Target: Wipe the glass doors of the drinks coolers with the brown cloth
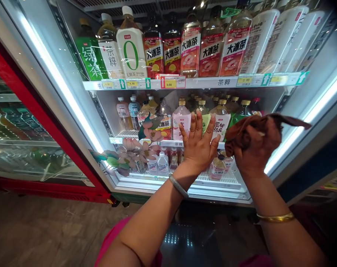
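Observation:
My left hand (198, 144), with a grey bangle at its wrist, is spread flat against the glass door of a lit drinks cooler, in front of the middle shelf's bottles. It holds nothing. To its right my right hand (254, 148), gold bangle below it, has its fingers wrapped round a brown cloth (238, 131) at the glass. One end of the cloth sticks out to the right. Flower decals (137, 152) are on the glass left of my left hand.
Large tea bottles (189, 48) line the upper shelf (202, 82) behind the glass. Smaller bottles (163, 163) stand on the bottom rack. A red-framed cooler (54, 111) adjoins at the left. Brown floor (46, 226) shows at the lower left.

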Demonstrator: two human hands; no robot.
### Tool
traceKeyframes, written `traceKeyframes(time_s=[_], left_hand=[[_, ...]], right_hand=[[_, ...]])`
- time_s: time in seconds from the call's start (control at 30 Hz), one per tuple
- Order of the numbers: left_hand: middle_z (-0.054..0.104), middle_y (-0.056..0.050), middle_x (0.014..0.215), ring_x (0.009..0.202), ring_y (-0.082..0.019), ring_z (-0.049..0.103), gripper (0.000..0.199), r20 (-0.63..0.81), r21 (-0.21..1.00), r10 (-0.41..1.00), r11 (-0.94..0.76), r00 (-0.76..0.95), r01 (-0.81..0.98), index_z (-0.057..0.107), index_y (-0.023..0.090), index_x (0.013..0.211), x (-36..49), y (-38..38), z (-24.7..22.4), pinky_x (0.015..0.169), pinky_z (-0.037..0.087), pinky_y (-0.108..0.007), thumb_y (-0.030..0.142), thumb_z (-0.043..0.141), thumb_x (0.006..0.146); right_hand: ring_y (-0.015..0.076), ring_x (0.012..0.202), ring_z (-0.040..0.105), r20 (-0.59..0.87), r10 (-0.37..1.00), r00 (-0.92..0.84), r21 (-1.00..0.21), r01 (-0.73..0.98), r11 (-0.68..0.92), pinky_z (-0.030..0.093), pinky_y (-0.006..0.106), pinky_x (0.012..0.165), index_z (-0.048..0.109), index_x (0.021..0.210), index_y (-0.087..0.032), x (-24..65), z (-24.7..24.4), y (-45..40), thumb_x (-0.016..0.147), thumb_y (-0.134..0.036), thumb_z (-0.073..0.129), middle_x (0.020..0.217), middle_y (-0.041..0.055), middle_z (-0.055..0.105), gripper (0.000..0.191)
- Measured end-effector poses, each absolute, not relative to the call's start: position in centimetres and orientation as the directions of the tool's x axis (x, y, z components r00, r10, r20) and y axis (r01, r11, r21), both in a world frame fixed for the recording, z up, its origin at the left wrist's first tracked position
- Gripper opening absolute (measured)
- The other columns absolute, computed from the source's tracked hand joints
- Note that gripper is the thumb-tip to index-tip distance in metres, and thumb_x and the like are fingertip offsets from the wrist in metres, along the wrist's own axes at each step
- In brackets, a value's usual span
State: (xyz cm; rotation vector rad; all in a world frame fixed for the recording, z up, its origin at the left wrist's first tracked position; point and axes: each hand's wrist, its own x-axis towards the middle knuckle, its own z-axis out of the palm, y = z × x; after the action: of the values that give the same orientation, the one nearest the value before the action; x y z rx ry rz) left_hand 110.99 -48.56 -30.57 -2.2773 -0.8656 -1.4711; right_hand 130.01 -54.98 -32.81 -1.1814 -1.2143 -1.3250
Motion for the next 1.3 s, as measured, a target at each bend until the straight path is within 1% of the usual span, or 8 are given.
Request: traceKeyframes(time_s=[0.1, 0.2, 0.37, 0.47, 0.6, 0.8, 1.07, 1.3], left_hand=[[0.023, -0.013, 0.176, 0.167, -0.026, 0.008, 0.061, 0.893, 0.032, 0.293, -0.8, 0.343, 0.598, 0.029, 0.022, 0.167, 111.4, -48.6, -30.9, 0.132, -0.005, -0.062, 0.04, 0.035, 0.11], [0.024, -0.013, 0.175, 0.167, -0.024, 0.005, 0.061, 0.898, 0.03, 0.27, -0.825, 0.347, 0.565, 0.029, 0.019, 0.167, 111.6, -48.6, -31.2, 0.134, -0.003, -0.061, 0.039, 0.033, 0.11], [0.02, -0.013, 0.176, 0.166, -0.023, 0.002, 0.063, 0.892, 0.065, 0.297, -0.831, 0.342, 0.552, 0.024, 0.018, 0.168, 111.3, -48.7, -30.7, 0.134, -0.003, -0.058, 0.038, 0.033, 0.11], [0.021, -0.012, 0.177, 0.166, -0.024, 0.002, 0.062, 0.891, 0.042, 0.285, -0.826, 0.353, 0.562, 0.025, 0.018, 0.168, 111.3, -48.8, -30.6, 0.134, -0.004, -0.059, 0.039, 0.033, 0.11], [0.023, -0.011, 0.176, 0.166, -0.024, 0.002, 0.063, 0.899, 0.047, 0.278, -0.828, 0.337, 0.558, 0.023, 0.019, 0.169, 111.5, -48.8, -30.7, 0.134, -0.004, -0.06, 0.042, 0.033, 0.11], [0.02, -0.014, 0.176, 0.166, -0.027, 0.005, 0.071, 0.913, 0.069, 0.263, -0.853, 0.312, 0.517, 0.012, 0.018, 0.17, 111.6, -48.6, -30.8, 0.133, -0.003, -0.063, 0.046, 0.033, 0.11], [0.02, -0.012, 0.177, 0.167, -0.027, 0.007, 0.07, 0.849, 0.02, 0.289, -0.854, 0.442, 0.521, 0.016, 0.02, 0.17, 112.5, -49.8, -31.9, 0.131, -0.008, -0.065, 0.05, 0.033, 0.109], [0.02, -0.015, 0.176, 0.166, -0.028, 0.01, 0.074, 0.813, 0.045, 0.331, -0.856, 0.479, 0.515, 0.013, 0.016, 0.17, 113.0, -49.9, -32.8, 0.133, -0.002, -0.063, 0.046, 0.039, 0.108]], right_hand=[[0.0425, 0.153, 0.036, 0.993, 0.053, 0.102, -0.101, 0.995, -0.021, 0.034, 0.065, 0.119, 0.051, 0.149, -0.024, 127.6, -29.7, -55.1, 0.085, -0.03, 0.072, 0.166, 0.022, 0.035, 0.067], [0.0364, 0.144, 0.045, 0.988, 0.155, -0.01, 0.01, 1.0, -0.001, 0.039, 0.057, 0.117, 0.054, 0.145, -0.028, 125.2, -29.3, -55.0, 0.088, -0.03, 0.069, 0.16, 0.0154, 0.046, 0.059], [0.0328, 0.116, 0.061, 0.975, 0.137, -0.177, 0.193, 0.975, -0.111, 0.047, 0.05, 0.099, 0.064, 0.125, -0.031, 127.0, -32.9, -55.4, 0.082, -0.035, 0.073, 0.132, 0.0094, 0.067, 0.044], [0.0337, 0.117, 0.061, 0.999, 0.047, -0.01, 0.015, 0.995, -0.102, 0.046, 0.051, 0.1, 0.058, 0.138, -0.029, 129.3, -32.7, -55.4, 0.079, -0.041, 0.078, 0.131, 0.0132, 0.066, 0.063], [0.0382, 0.144, 0.043, 0.964, -0.081, 0.254, -0.256, 0.967, -0.007, 0.041, 0.056, 0.113, 0.029, 0.163, -0.022, 128.2, -29.5, -54.7, 0.08, -0.049, 0.079, 0.156, 0.0235, 0.043, 0.101], [0.0304, 0.127, 0.057, 0.972, 0.228, 0.062, -0.065, 0.998, 0.003, 0.043, 0.05, 0.109, 0.05, 0.144, -0.03, 123.9, -30.8, -54.7, 0.088, -0.026, 0.063, 0.136, 0.0121, 0.059, 0.058], [0.0373, 0.138, 0.047, 0.928, -0.118, 0.353, -0.365, 0.926, -0.1, 0.039, 0.061, 0.114, 0.045, 0.15, -0.023, 128.2, -32.9, -55.1, 0.087, -0.031, 0.067, 0.148, 0.0206, 0.051, 0.068], [0.0272, 0.143, 0.049, 0.992, 0.125, 0.016, -0.02, 0.999, 0.027, 0.044, 0.051, 0.12, 0.046, 0.15, -0.031, 125.2, -33.1, -55.3, 0.097, -0.022, 0.055, 0.147, 0.0105, 0.057, 0.054]])
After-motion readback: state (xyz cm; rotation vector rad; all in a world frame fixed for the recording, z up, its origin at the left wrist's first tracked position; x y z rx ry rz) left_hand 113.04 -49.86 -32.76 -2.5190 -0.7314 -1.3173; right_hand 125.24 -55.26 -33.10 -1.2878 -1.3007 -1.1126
